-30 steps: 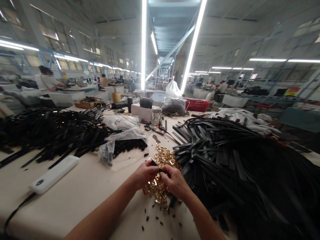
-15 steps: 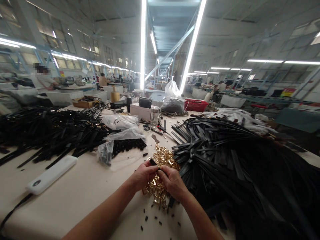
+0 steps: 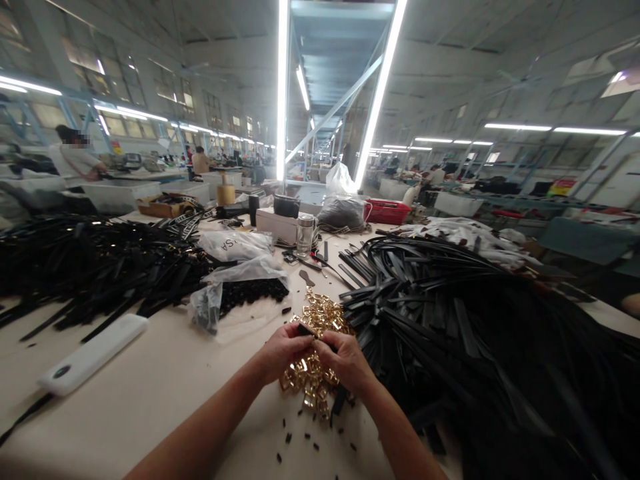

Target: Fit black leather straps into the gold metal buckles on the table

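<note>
A black strap is pinched between my two hands, above a heap of gold-coloured buckles. My left hand is closed on the strap's upper end. Just beside it, my right hand grips the same strap with thumb and fingers together. Part of the strap is hidden by the fingers; a dark end hangs below the right hand. Whether a buckle sits on the strap between the fingertips I cannot make out. Several small black pieces lie scattered on the table in front of the buckles.
Long black straps are piled at the right, another dark strap pile at the left. A plastic bag of small black parts lies left of the buckles. A white device, a glass jar and a red basket also stand about.
The whole view has shifted slightly, with things appearing a little further left. Both hands keep the same hold on the strap, with hardly any movement.
</note>
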{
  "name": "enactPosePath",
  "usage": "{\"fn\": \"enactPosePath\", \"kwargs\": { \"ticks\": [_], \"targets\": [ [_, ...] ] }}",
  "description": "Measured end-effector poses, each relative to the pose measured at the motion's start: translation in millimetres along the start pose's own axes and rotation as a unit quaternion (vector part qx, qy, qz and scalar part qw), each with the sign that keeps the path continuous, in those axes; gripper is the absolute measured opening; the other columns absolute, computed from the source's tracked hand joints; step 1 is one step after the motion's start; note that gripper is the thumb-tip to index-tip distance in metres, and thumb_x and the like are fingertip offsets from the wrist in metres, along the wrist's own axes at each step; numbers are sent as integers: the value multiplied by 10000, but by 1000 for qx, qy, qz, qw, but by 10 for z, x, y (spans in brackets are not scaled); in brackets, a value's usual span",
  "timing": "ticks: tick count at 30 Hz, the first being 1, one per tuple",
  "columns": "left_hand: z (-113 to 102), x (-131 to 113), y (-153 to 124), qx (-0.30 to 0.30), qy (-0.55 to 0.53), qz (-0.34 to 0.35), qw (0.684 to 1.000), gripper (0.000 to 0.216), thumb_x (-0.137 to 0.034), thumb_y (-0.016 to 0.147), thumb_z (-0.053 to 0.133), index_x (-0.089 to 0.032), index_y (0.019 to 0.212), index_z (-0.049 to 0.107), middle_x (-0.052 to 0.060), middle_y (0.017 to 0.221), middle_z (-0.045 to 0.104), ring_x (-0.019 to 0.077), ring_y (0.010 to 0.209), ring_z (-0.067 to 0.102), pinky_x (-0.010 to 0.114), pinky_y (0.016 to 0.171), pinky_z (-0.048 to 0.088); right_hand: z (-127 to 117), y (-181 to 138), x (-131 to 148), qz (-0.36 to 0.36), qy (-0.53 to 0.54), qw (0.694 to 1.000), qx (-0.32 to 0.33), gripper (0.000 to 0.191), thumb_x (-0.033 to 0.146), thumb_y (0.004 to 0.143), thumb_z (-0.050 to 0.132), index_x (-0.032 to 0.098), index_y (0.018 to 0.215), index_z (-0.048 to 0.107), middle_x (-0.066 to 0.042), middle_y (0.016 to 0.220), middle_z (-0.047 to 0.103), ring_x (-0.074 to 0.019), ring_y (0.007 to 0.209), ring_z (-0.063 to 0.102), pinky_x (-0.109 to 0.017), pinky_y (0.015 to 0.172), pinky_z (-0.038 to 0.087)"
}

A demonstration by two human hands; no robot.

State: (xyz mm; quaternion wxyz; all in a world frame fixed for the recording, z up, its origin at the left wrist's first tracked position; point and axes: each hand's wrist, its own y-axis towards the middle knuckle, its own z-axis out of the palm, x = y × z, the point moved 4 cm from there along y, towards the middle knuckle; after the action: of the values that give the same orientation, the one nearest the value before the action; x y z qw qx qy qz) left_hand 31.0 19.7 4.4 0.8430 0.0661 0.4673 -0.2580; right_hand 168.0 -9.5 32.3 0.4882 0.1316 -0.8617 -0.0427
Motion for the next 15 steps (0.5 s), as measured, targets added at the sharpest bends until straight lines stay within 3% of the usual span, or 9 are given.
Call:
{"fn": "enactPosePath", "kwargs": {
  "ticks": [6, 10, 15],
  "targets": [
    [25, 14, 8, -12, 26, 4, 1000, 242, -278, 645, 793, -117, 738, 638, 18, 646, 639, 83, 551, 574, 191, 561, 442, -8, -18, 62, -28, -65, 997, -9, 310, 357, 854, 507, 170, 621, 592, 38, 569, 518, -95, 541, 443, -196, 530, 317],
    [8, 5, 23, -50, 14, 8, 999, 288, -268, 578, 832, -125, 682, 605, 6, 625, 631, 94, 563, 587, 204, 585, 466, -5, -38, 132, -37, -106, 993, -27, 257, 332, 861, 500, 189, 711, 653, 11, 646, 632, -116, 587, 525, -209, 582, 348],
    [-90, -109, 48, -52, -17, 30, 998, 258, -232, 605, 823, -118, 760, 653, 18, 718, 658, 74, 588, 595, 162, 565, 463, -42, -24, 112, -5, -72, 997, -21, 213, 276, 845, 483, 185, 701, 612, 23, 613, 585, -113, 568, 500, -203, 548, 341]
  ]
}}
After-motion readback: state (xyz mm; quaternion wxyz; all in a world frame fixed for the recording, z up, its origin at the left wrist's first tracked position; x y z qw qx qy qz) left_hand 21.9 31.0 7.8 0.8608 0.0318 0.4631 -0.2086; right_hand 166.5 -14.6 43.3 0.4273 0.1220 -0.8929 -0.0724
